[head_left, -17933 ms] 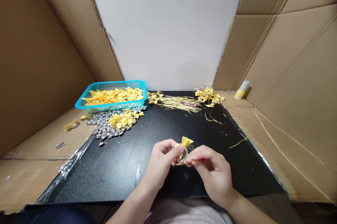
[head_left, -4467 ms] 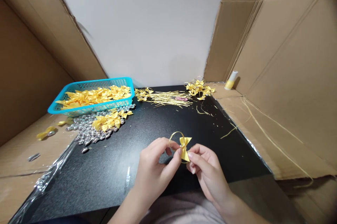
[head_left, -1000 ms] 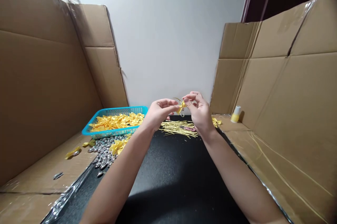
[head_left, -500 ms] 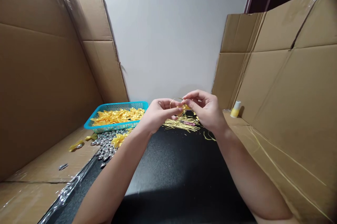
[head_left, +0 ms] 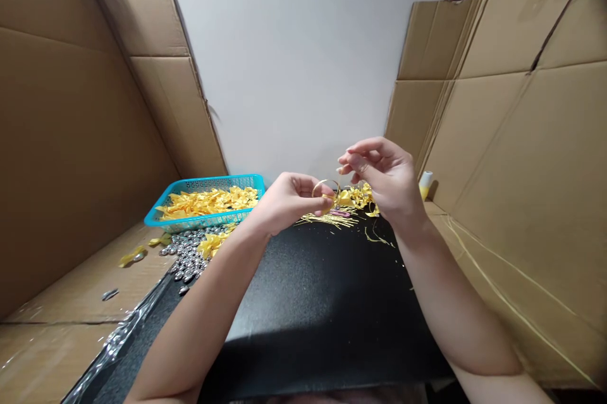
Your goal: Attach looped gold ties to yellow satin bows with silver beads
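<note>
Both arms reach out over the black table (head_left: 308, 303). My left hand (head_left: 287, 200) pinches a small yellow bow with a gold wire loop (head_left: 323, 195) between thumb and fingers. My right hand (head_left: 386, 177) hovers just right of and above the bow, fingers curled in a loose pinch, with nothing clearly seen in them. Behind the hands lie a heap of finished yellow bows with loops (head_left: 356, 196) and a bundle of gold wire ties (head_left: 327, 219).
A blue basket (head_left: 183, 220) of yellow ribbon bows stands at the back left, with silver bells (head_left: 187, 260) and loose bows (head_left: 211, 244) in front. Cardboard walls (head_left: 71, 138) close in left and right. A small yellow-and-white spool (head_left: 425, 184) stands at the back right corner.
My right hand has lifted up and to the right, away from the bow. My left hand keeps hold of the bow and has dropped slightly.
</note>
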`<state>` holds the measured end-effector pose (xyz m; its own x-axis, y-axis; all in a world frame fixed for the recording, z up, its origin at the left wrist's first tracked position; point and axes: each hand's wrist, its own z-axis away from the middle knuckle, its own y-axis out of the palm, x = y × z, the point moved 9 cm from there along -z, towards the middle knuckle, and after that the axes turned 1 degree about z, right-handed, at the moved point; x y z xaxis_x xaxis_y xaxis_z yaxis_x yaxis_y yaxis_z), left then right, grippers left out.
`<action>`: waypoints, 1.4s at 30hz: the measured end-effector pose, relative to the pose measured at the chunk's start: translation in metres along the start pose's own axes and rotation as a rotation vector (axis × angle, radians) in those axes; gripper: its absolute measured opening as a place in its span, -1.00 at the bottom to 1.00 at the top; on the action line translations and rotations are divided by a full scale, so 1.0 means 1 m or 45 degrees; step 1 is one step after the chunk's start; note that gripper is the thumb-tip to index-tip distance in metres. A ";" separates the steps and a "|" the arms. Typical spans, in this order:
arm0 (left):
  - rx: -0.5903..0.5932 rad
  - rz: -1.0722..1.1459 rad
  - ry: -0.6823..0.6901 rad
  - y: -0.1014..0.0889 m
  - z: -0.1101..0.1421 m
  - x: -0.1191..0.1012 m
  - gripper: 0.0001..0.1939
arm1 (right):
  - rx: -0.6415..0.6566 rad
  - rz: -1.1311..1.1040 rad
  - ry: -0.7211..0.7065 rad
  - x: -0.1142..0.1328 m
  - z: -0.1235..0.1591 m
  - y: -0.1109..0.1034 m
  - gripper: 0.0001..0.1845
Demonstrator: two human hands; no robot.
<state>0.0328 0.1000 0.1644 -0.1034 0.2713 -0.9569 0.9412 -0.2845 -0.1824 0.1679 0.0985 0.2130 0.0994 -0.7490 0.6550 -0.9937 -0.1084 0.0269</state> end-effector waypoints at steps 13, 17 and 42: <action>0.033 0.012 -0.038 0.006 0.001 0.004 -0.93 | -0.102 -0.067 -0.033 0.014 -0.002 -0.019 -0.81; 0.040 0.018 -0.041 0.007 0.000 0.005 -0.93 | -0.148 -0.053 -0.031 0.019 -0.001 -0.026 -0.80; 0.053 0.342 -0.036 0.018 -0.005 0.015 -0.86 | 0.048 -0.263 0.134 0.015 0.005 0.002 -0.75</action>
<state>0.0501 0.1038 0.1480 0.1388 0.1550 -0.9781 0.9219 -0.3809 0.0705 0.1673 0.0836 0.2191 0.2929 -0.6364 0.7136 -0.9500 -0.2784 0.1416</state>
